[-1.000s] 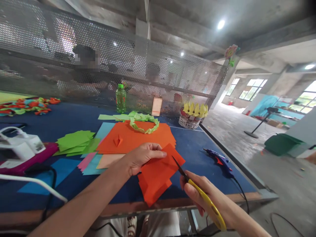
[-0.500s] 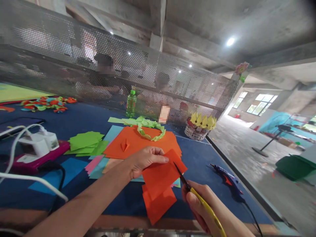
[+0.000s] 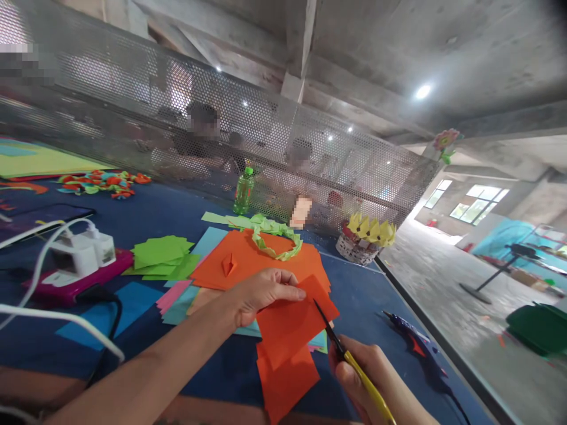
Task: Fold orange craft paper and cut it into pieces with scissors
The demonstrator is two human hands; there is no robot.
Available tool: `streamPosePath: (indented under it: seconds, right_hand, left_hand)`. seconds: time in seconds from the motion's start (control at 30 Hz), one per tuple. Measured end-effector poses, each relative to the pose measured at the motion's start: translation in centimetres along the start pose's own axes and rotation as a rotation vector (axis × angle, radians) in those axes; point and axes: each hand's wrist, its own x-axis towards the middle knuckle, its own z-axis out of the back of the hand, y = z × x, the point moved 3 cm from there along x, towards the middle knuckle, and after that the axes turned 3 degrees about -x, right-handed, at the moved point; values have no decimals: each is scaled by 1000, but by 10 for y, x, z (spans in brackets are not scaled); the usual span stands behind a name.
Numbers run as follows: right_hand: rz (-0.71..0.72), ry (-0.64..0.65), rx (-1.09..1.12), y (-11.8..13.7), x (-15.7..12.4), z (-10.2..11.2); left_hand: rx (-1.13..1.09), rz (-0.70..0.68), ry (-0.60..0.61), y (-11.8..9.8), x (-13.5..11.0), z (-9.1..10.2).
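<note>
My left hand [image 3: 261,293] pinches the top corner of an orange paper sheet [image 3: 287,321] and holds it above the blue table [image 3: 146,212]. My right hand [image 3: 370,378] is closed round yellow-handled scissors [image 3: 349,357], whose dark blades meet the sheet's right edge. A second orange piece [image 3: 286,381] hangs lower, overlapping the first. Behind lies a stack of orange sheets [image 3: 248,260] with a small folded orange piece [image 3: 228,264] and a light green paper ring [image 3: 274,236] on top.
Green squares [image 3: 162,255], pink and blue sheets lie left of the stack. A white charger [image 3: 80,254] with cables sits on a magenta box. A blue glue gun [image 3: 414,341] lies right. Green bottle [image 3: 243,190], basket of yellow paper flowers [image 3: 370,236], mesh screen [image 3: 133,118] with people behind.
The view has tilted up and shifted, so everything sits lower in the frame. My right hand with the scissors has stayed at the sheet's right edge; the left pinch holds the same.
</note>
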Motion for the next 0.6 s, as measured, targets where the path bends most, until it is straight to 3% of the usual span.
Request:
streamPosePath:
  seconds: [0.3,0.6]
  right_hand:
    - [34,12,33,20,4,-2]
    - [-17,-19,73,11,9,-7]
  left_hand:
    - [30,8,21,5,3,0]
    - [43,13,2,4,0,5]
